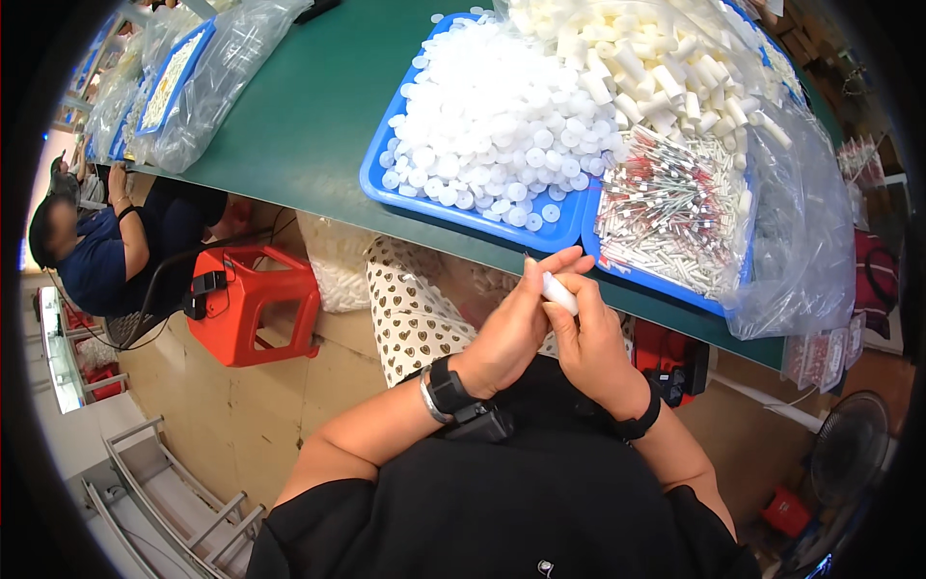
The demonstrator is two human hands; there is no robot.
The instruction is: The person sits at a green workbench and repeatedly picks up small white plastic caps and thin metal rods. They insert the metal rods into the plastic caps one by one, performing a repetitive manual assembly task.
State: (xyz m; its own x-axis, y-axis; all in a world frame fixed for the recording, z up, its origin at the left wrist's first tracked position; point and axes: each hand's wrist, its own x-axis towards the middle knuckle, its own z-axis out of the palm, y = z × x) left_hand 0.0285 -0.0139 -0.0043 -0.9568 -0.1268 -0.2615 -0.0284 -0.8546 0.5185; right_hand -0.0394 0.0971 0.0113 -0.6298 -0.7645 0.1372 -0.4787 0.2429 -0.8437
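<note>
Above my lap, just off the table's near edge, my two hands are brought together. My right hand (596, 349) is closed around a short white plastic cylinder (559, 293), its end pointing up toward the left fingers. My left hand (505, 333) is beside it, thumb and fingers drawn together, with a small dark tip showing at the thumb; what they pinch is too small to make out. Closest to the hands are a blue tray (463, 224) heaped with translucent white discs (502, 116) and another blue tray (666, 290) of thin white pieces and red-and-white wired parts (666, 174).
White foam-like cylinders (666, 58) spill from a clear plastic bag (796, 212) on the green table (289, 125). A red stool (256, 304) stands at left, near a seated person (96, 241). A fan (849, 449) stands at lower right.
</note>
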